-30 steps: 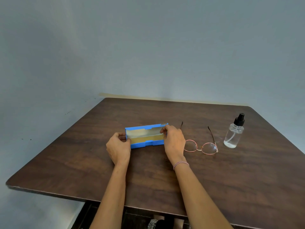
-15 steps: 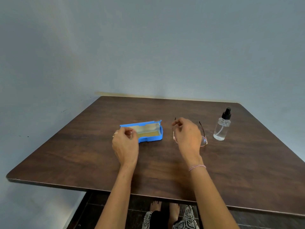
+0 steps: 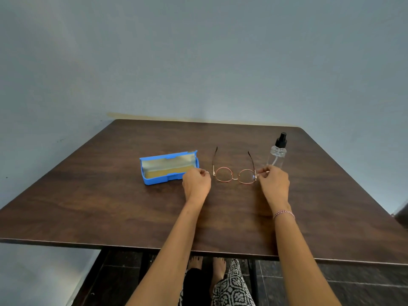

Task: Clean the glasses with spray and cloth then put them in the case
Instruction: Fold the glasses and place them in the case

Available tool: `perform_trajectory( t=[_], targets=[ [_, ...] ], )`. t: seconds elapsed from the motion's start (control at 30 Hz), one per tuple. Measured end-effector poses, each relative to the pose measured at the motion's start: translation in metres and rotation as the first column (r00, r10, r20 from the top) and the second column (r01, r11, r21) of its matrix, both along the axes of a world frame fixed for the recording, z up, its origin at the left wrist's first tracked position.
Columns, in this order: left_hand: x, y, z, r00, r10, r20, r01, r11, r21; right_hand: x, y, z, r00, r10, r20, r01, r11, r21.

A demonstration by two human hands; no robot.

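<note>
Round thin-rimmed glasses (image 3: 235,176) lie on the dark wooden table (image 3: 110,206) with both temples unfolded and pointing away from me. My right hand (image 3: 274,183) pinches the frame at its right hinge. My left hand (image 3: 196,184) is curled just left of the left hinge, a small gap from it, and covers the near right corner of the blue case (image 3: 154,181). The case lies open with a yellowish cloth (image 3: 165,172) inside. A clear spray bottle (image 3: 277,153) with a black nozzle stands upright behind my right hand.
The table's far edge meets a grey-blue wall. Its near edge runs just above my lap and bare feet (image 3: 207,265). A dark object (image 3: 402,215) shows at the right border of the view.
Both hands left the case, which stays open. The right hand went over the glasses and now sits at their right end; the left hand moved to their left end. The view shifted.
</note>
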State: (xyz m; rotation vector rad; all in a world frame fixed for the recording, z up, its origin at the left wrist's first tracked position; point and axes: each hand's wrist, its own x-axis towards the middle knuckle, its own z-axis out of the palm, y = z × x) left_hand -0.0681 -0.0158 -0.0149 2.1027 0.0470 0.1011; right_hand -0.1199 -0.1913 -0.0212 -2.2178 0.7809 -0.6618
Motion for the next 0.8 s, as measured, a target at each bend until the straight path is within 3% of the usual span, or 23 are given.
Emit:
perform_trajectory(
  t=[0.3, 0.5, 0.8],
  targets=[
    [0.021, -0.018, -0.013, 0.996, -0.024, -0.086, 0.004, 0.974, -0.227, 0.009, -0.008, -0.009, 0.994, 0.014, 0.108, -0.044, 0.958, 0.282],
    [0.017, -0.018, -0.018, 0.999, -0.015, -0.043, 0.002, 0.956, -0.292, 0.008, -0.012, -0.011, 0.987, 0.016, 0.162, -0.078, 0.920, 0.384],
    [0.015, -0.010, -0.017, 0.998, -0.052, -0.022, 0.034, 0.864, -0.502, 0.004, -0.010, -0.004, 0.924, -0.009, 0.381, -0.234, 0.776, 0.586]
  ],
)
